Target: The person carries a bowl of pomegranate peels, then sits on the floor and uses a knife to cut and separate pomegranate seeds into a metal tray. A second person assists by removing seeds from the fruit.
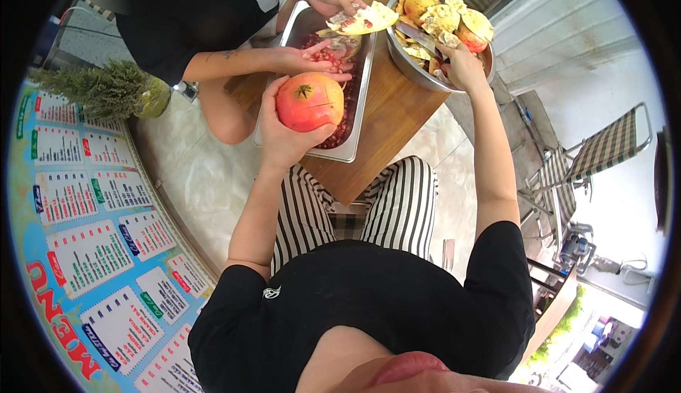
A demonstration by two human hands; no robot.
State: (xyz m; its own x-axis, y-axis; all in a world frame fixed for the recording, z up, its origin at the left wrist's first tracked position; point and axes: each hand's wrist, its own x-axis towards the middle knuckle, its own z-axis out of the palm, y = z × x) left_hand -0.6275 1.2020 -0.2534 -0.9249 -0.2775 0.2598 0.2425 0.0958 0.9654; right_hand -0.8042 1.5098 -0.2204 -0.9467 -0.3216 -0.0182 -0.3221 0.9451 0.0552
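My left hand (285,145) is wrapped around a whole red pomegranate (316,106), its crown facing up and thin cut lines showing in the skin. The fruit is held above the near end of a steel tray (364,95) with loose red seeds in it. Over a round metal bowl (410,69) at the far right, my right hand (464,68) grips a knife (417,37). The blade points left across peels and pomegranate pieces (440,18) heaped in the bowl.
Across the wooden table (404,120), another person's hands (333,1) hold a pomegranate piece (365,20) over the tray. A potted plant (106,89) and a blue printed board (106,251) stand left. A checkered folding chair (603,145) is at the right.
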